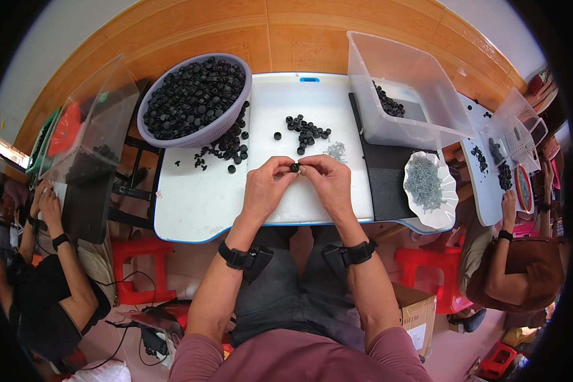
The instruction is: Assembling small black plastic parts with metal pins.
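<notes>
Above the near half of the white table (200, 210), my two hands meet fingertip to fingertip. My left hand (264, 188) pinches a small round black plastic cap (294, 167) between thumb and forefinger. Right up against that cap, my right hand (331, 184) is closed in a pinch; whatever its fingertips hold is too small to make out. Just beyond lies a loose cluster of similar black caps (309, 132), with one lone cap (277, 135) to its left. A little heap of tiny clear greyish pieces (336, 151) sits beside the cluster, behind my right hand.
A lavender basket (148, 130) heaped with black caps stands back left, more spilled beside it. At right, a clear bin (414, 130) rests on a black mat (388, 191) near a white scalloped dish (449, 204) of clear pieces. Co-workers sit on both sides; red stools (137, 270) stand below.
</notes>
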Demonstrator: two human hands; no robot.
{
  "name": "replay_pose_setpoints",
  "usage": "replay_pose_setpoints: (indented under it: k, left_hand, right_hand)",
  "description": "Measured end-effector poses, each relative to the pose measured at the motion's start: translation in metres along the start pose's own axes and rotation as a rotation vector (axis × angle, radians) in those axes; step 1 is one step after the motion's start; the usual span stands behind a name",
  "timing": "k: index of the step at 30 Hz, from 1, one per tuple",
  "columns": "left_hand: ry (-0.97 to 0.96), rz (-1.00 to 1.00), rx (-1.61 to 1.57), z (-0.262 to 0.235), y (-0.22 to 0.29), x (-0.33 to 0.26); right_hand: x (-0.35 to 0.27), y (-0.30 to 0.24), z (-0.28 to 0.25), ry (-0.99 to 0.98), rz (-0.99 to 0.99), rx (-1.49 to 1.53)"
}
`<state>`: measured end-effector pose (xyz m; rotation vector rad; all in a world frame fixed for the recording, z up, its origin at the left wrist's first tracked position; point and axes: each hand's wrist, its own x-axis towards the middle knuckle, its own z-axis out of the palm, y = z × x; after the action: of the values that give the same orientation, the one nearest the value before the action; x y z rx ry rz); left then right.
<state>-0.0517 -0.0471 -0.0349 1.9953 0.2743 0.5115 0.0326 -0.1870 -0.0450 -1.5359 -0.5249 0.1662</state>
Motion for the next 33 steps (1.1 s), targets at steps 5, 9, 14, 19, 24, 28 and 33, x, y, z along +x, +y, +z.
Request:
replay_pose_setpoints:
  k: [5, 9, 14, 19, 24, 28, 33]
  left_hand:
    - [-0.013, -0.035, -0.035, 0.0, -0.001, 0.0]
    - [-0.017, -0.05, -0.066, 0.0, -0.002, 0.0]
    - [-0.005, -0.043, -0.058, 0.001, -0.004, 0.0]
    - [-0.003, -0.035, -0.043, 0.003, -0.003, 0.0]
    - [-0.004, -0.046, -0.055, 0.002, -0.002, -0.001]
    - [-0.003, -0.03, -0.049, 0.003, -0.005, -0.001]
    - [-0.002, -0.011, -0.024, 0.002, -0.003, -0.001]
  right_hand:
    - [0.0, 0.002, -0.001, -0.007, 0.058, 0.063]
    - [-0.001, -0.003, 0.0, -0.008, 0.027, 0.032]
    - [-0.003, -0.003, -0.001, 0.065, -0.009, 0.007]
    - [-0.005, -0.007, -0.001, 0.05, -0.052, -0.033]
    - [-0.005, -0.008, -0.001, 0.03, -0.083, -0.071]
    - [-0.004, -0.009, -0.001, 0.002, -0.085, -0.093]
    - [-0.003, -0.005, -0.001, -0.002, -0.057, -0.028]
